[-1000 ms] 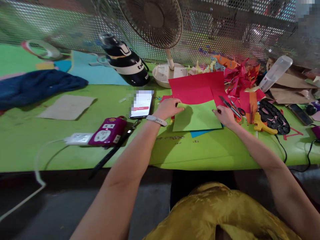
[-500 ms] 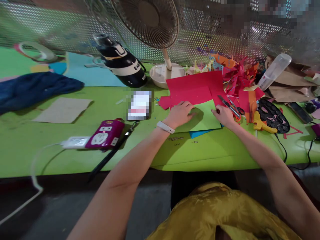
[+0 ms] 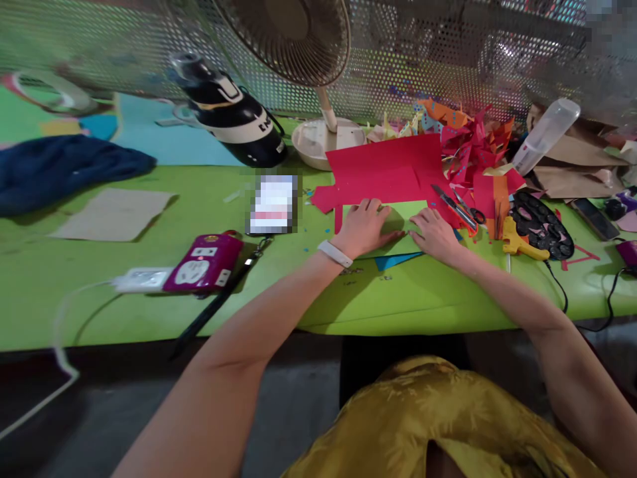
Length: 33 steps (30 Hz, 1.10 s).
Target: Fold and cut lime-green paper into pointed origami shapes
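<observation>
A light green sheet of paper (image 3: 398, 214) lies on the table under both hands. My left hand (image 3: 365, 229), with a white band on its wrist, rests on the sheet's left part, fingers spread. My right hand (image 3: 434, 234) lies on the right part, its fingers stretched toward the left hand. From under the sheet's front edge a corner of blue paper (image 3: 395, 261) shows. Behind the hands spreads a large red sheet (image 3: 385, 169). A utility knife (image 3: 455, 209) and scissors (image 3: 470, 207) lie just right of my right hand.
A yellow glue gun (image 3: 522, 244) and a black palette-like tray (image 3: 545, 229) lie at right, near red and orange paper scraps (image 3: 478, 139). A fan (image 3: 326, 143) and a black bottle (image 3: 243, 126) stand behind. Left are a phone (image 3: 273, 202) and a purple power strip (image 3: 204, 262).
My right hand has moved left from the green sheet's right edge onto the sheet, its fingers now stretched out. My left hand stays on the sheet. The view has shifted slightly.
</observation>
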Available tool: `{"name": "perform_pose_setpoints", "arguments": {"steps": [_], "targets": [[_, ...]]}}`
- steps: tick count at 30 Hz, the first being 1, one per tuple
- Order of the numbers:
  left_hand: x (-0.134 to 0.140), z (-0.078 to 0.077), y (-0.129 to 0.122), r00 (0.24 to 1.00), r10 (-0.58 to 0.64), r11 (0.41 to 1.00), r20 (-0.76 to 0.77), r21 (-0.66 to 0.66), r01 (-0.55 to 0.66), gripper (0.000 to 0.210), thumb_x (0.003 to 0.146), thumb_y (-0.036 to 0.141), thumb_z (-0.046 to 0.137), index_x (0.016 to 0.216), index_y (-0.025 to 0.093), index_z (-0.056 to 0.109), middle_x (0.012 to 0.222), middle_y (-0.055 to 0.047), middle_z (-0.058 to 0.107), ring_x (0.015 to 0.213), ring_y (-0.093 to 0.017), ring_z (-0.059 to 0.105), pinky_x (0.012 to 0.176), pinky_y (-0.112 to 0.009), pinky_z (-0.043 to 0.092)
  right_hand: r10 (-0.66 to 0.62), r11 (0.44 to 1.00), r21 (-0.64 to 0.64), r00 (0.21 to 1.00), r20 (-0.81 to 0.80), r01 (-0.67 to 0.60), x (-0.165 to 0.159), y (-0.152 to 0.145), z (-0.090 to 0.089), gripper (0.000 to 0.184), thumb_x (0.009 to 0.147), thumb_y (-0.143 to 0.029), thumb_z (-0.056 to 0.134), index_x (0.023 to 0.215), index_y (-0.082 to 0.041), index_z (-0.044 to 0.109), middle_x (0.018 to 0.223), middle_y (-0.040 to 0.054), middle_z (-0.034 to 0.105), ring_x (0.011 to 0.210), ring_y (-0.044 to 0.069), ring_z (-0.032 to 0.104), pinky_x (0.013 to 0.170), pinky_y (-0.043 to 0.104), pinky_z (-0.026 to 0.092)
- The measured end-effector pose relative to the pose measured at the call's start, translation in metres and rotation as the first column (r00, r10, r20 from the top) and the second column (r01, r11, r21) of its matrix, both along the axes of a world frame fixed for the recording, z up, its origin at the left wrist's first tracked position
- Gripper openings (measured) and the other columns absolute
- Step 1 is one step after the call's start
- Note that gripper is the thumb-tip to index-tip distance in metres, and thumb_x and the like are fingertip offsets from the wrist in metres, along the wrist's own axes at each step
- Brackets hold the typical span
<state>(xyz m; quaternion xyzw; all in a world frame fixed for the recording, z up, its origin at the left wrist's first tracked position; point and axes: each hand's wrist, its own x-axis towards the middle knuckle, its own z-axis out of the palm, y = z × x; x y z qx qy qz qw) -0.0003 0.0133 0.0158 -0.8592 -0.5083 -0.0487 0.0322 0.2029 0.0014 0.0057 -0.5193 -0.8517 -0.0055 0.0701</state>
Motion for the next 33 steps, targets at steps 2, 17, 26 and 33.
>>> {"name": "perform_pose_setpoints", "arguments": {"steps": [2, 17, 26, 33], "targets": [[0.0, -0.002, 0.0, 1.0, -0.006, 1.0, 0.005, 0.003, 0.006, 0.067, 0.095, 0.065, 0.035, 0.134, 0.013, 0.054, 0.131, -0.021, 0.053, 0.119, -0.037, 0.049, 0.089, -0.046, 0.041, 0.002, 1.0, 0.018, 0.997, 0.076, -0.003, -0.003, -0.005, -0.003, 0.032, 0.101, -0.03, 0.041, 0.121, -0.016, 0.062, 0.123, 0.0147, 0.059, 0.112, 0.028, 0.051, 0.087, 0.038, 0.047], [-0.013, -0.016, -0.001, 0.996, -0.035, 0.999, 0.085, -0.033, 0.038, 0.09, 0.084, 0.082, 0.034, 0.143, 0.015, 0.045, 0.142, -0.02, 0.043, 0.127, -0.04, 0.041, 0.101, -0.052, 0.033, 0.01, 1.0, 0.0, 0.986, 0.164, -0.01, -0.001, -0.012, -0.003, 0.04, 0.103, -0.035, 0.038, 0.137, -0.019, 0.052, 0.132, 0.0141, 0.054, 0.114, 0.028, 0.046, 0.085, 0.038, 0.038], [-0.003, -0.006, -0.006, 0.993, 0.004, 0.99, 0.117, -0.138, 0.012, 0.104, 0.071, 0.089, 0.046, 0.144, 0.015, 0.043, 0.141, -0.021, 0.043, 0.129, -0.042, 0.038, 0.104, -0.054, 0.033, 0.018, 0.999, 0.037, 0.985, 0.17, -0.024, 0.0, -0.011, -0.008, 0.04, 0.103, -0.031, 0.037, 0.136, -0.018, 0.053, 0.132, 0.0146, 0.055, 0.116, 0.029, 0.046, 0.088, 0.04, 0.038], [-0.007, -0.006, -0.006, 0.996, -0.011, 0.988, 0.092, -0.151, 0.025, 0.109, 0.068, 0.091, 0.048, 0.145, 0.014, 0.043, 0.145, -0.022, 0.041, 0.132, -0.042, 0.038, 0.108, -0.054, 0.032, 0.015, 0.999, 0.048, 0.989, 0.15, -0.022, 0.001, -0.01, -0.009, 0.04, 0.101, -0.03, 0.037, 0.136, -0.019, 0.054, 0.132, 0.0142, 0.055, 0.116, 0.03, 0.045, 0.089, 0.041, 0.039]]}}
